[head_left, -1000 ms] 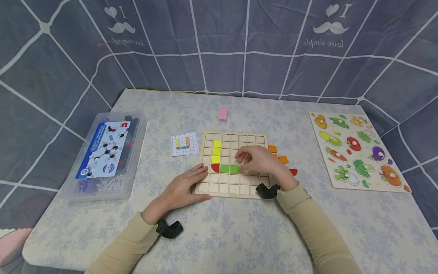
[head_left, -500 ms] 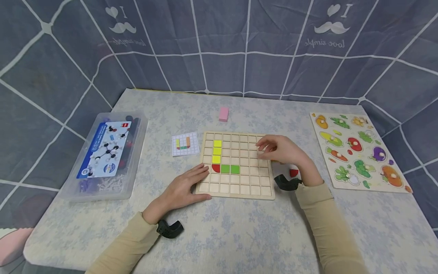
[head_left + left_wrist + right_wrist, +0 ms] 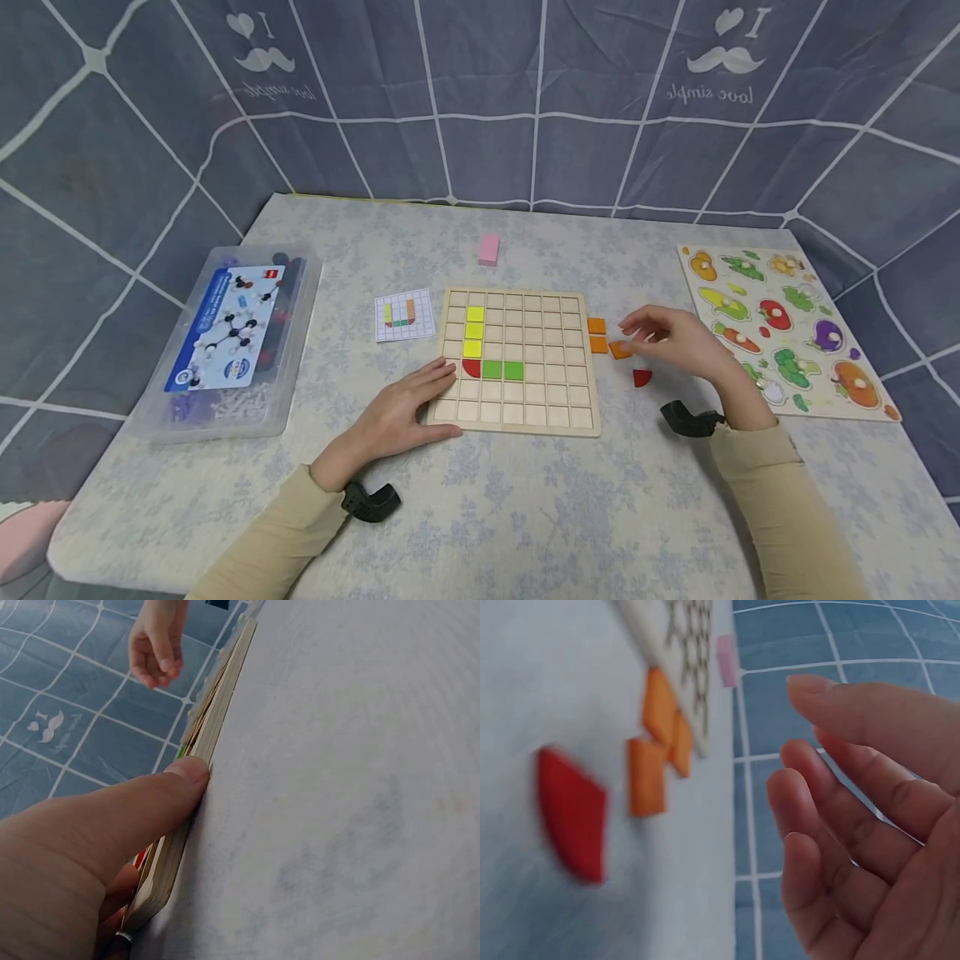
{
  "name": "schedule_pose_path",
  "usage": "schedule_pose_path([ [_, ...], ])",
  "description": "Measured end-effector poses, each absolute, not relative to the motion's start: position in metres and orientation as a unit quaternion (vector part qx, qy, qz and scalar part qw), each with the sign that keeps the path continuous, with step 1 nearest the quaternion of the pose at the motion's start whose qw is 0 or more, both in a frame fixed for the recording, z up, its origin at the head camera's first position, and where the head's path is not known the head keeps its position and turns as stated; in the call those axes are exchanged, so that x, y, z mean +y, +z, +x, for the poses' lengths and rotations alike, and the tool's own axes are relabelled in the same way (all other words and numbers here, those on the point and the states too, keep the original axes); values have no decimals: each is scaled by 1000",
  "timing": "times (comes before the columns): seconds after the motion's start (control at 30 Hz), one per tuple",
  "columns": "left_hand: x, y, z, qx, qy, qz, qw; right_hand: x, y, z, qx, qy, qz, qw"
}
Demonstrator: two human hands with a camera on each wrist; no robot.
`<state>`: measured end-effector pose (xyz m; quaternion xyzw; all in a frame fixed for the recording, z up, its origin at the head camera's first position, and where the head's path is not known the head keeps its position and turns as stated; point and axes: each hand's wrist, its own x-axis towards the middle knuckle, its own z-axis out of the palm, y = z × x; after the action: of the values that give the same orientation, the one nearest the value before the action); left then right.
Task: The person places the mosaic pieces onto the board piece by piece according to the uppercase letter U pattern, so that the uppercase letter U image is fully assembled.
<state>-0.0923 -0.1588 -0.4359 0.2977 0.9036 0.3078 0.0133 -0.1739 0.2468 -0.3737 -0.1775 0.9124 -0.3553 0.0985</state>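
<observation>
My left hand (image 3: 397, 417) rests at the front left corner of a wooden grid board (image 3: 517, 415). Its thumb (image 3: 142, 814) lies along the front edge, fingers at the left side. In the grid sit a column of yellow square tiles (image 3: 474, 331), a red rounded tile (image 3: 472, 367) below them and two green tiles (image 3: 502, 370) beside it. My right hand (image 3: 675, 342) hovers right of the board, fingers loosely bent and holding nothing. Close to its fingertips are three orange tiles (image 3: 646, 777); a red quarter-round piece (image 3: 571, 815) lies nearer the front.
A pattern card (image 3: 405, 316) lies left of the board, a pink block (image 3: 489, 250) behind it. At the left stands a clear plastic box (image 3: 300, 350) with a molecule label. A vegetable puzzle board (image 3: 795, 404) lies at the right, partly behind my right hand.
My right hand has moved from over the green tiles rightward off the board to beside the orange tiles. My left hand has stayed put.
</observation>
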Motion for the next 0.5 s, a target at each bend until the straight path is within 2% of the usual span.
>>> schedule_pose_path([
  [0.5, -159, -435, -92, 902, 312, 297, 13, 266, -385, -155, 924, -324, -148, 135],
])
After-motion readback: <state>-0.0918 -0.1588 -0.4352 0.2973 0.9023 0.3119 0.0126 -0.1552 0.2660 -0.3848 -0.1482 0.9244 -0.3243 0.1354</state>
